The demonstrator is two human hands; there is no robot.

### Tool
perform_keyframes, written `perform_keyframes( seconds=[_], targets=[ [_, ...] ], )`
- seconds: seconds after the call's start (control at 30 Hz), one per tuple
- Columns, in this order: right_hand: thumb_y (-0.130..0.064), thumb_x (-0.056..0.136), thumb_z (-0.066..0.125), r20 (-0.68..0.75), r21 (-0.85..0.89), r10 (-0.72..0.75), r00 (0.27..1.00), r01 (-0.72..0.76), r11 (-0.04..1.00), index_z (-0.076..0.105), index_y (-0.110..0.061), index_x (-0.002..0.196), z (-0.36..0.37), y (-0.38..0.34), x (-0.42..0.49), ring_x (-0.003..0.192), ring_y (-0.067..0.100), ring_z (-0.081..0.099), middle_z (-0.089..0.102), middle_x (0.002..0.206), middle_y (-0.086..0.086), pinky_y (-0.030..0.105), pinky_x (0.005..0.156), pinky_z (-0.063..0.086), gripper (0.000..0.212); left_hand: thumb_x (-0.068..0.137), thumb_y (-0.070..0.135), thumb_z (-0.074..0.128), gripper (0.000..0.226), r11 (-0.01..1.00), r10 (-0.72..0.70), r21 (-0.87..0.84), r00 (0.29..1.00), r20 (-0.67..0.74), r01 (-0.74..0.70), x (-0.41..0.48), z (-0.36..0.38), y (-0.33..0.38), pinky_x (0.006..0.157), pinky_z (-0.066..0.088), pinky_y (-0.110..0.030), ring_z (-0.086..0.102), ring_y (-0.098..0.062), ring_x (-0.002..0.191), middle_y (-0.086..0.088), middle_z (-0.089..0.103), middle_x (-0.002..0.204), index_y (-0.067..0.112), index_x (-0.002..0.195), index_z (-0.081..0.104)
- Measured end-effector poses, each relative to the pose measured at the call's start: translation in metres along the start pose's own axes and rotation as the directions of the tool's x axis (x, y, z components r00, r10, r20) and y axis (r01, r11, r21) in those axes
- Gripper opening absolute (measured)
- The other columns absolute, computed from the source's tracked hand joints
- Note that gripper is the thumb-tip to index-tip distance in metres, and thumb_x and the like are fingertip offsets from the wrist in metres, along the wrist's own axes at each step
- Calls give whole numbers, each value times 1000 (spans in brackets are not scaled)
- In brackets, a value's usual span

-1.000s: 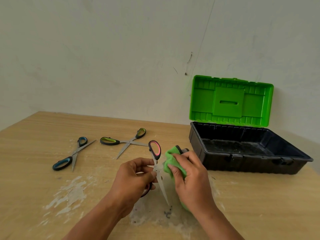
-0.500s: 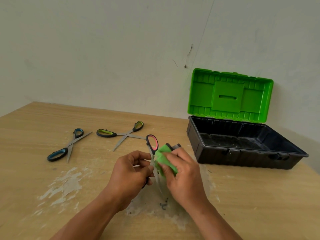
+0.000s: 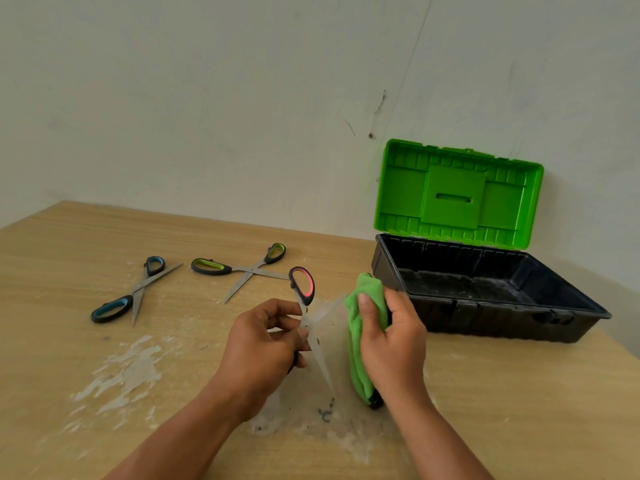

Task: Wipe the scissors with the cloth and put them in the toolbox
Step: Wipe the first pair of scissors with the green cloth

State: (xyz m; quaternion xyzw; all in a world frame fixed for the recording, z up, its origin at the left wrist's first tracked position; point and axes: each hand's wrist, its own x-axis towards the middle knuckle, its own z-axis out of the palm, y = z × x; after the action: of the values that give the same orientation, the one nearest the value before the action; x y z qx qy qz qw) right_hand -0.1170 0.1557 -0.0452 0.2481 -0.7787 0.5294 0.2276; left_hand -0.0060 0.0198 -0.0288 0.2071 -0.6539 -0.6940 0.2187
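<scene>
My left hand pinches a pair of red-handled scissors near the pivot, blades spread open above the table. One blade points down towards me, the other slants right towards the cloth. My right hand grips a folded green cloth at the tip of that right blade. The toolbox, black with its green lid standing open, sits just right of the cloth; nothing shows inside it.
Two more pairs of scissors lie open on the wooden table: a blue-handled pair at the left and a green-handled pair behind my left hand. White smears mark the tabletop. A pale wall stands behind.
My right hand has slid the cloth right, out along the blade to its tip, and the scissor blades now stand spread wider.
</scene>
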Motion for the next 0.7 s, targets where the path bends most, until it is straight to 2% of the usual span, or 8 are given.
perform_keyframes(
  seconds=[0.1, 0.17, 0.27, 0.33, 0.47, 0.6, 0.7],
  targets=[
    [-46, 98, 49, 86, 194, 189, 978, -202, 960, 61, -17, 86, 0, -11, -7, 66, 19, 59, 62, 74, 8, 37, 59, 49, 34, 89, -9, 63, 21, 999, -6, -53, 1000, -19, 5, 1, -1, 1, 59, 53, -38, 64, -22, 53, -23, 62, 87, 9, 100, 65],
    [-47, 98, 50, 185, 254, 198, 963, -241, 937, 64, -19, 91, 3, -19, -13, 71, 23, 64, 67, 78, 8, 43, 63, 54, 32, 90, -9, 63, 21, 997, -8, -71, 1000, -27, 6, 0, -1, 0, 60, 53, -40, 65, -24, 56, -18, 62, 86, 9, 100, 64],
    [-54, 86, 64, 308, 270, 184, 933, -271, 924, 65, -30, 107, 11, -26, -25, 86, 6, 72, 74, 94, -7, 31, 73, 62, 32, 89, -9, 64, 20, 997, -5, -75, 1000, -12, 4, -2, 0, -2, 58, 52, -39, 67, -28, 58, -15, 61, 83, 8, 99, 64],
    [-54, 78, 73, 305, 248, 198, 931, -278, 928, 62, -32, 107, 15, -25, -29, 92, 5, 73, 75, 99, -10, 28, 78, 62, 37, 87, -12, 63, 23, 998, -1, -55, 1000, 14, 2, -3, 1, -4, 56, 52, -37, 65, -28, 56, -18, 63, 85, 7, 99, 65],
    [-41, 82, 78, 222, 213, 185, 957, -233, 949, 64, -25, 98, 14, -24, -26, 83, 1, 71, 74, 88, -9, 20, 69, 59, 26, 89, -9, 63, 18, 1000, 16, -27, 999, 52, -14, -5, 4, -4, 54, 54, -32, 70, -29, 65, -24, 64, 89, 6, 98, 67],
    [-31, 86, 78, 185, 237, 225, 957, -265, 935, 66, -21, 93, 12, -24, -20, 77, 3, 72, 74, 83, -6, 18, 65, 57, 17, 89, -10, 63, 19, 1000, 11, -12, 999, 54, -10, -4, 5, -1, 56, 54, -36, 68, -28, 62, -26, 62, 87, 7, 97, 67],
    [-32, 87, 78, 160, 259, 272, 949, -306, 916, 68, -21, 93, 8, -19, -13, 77, 5, 73, 76, 84, -5, 25, 69, 61, 16, 88, -13, 62, 21, 1000, 6, 3, 998, 60, -6, -6, 3, 2, 49, 50, -27, 65, -23, 54, -19, 59, 83, 6, 98, 66]
  ],
)
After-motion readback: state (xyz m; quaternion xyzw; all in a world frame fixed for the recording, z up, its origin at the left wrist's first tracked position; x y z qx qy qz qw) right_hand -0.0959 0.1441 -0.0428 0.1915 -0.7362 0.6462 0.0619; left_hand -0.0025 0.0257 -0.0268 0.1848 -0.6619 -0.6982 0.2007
